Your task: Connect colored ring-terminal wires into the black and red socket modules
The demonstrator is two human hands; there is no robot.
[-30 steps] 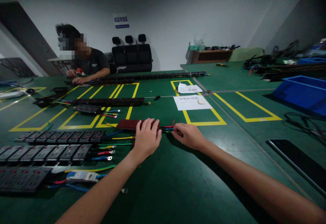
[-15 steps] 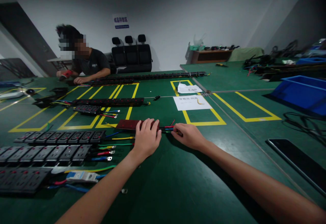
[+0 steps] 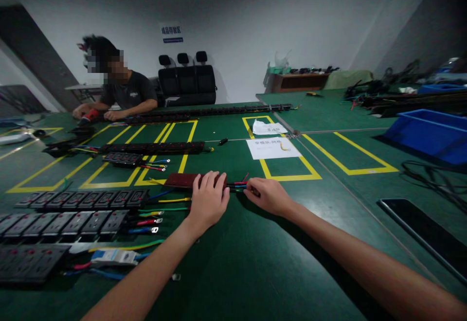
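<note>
A dark red socket strip (image 3: 177, 180) lies on the green table in front of me. My left hand (image 3: 208, 197) is draped over its right end, fingers bent round it and holding it down. Red, blue, black and green wires (image 3: 237, 185) run out of that end to the right. They pass into the closed fingers of my right hand (image 3: 269, 195), which pinches them just above the table. The wire tips are hidden in that hand. A short yellow wire (image 3: 157, 182) sticks out at the strip's left end.
Rows of black socket strips (image 3: 82, 198) with lugged wires lie at left, near a white-and-blue breaker (image 3: 114, 258). Paper sheets (image 3: 273, 149) lie beyond my hands. A phone (image 3: 423, 236) and blue bin (image 3: 430, 133) are at right. Across the table, a person holds a red tool (image 3: 91, 115).
Both hands keep their hold on the strip and wires. The view has shifted slightly. The other person's hand with the red tool has moved a little left.
</note>
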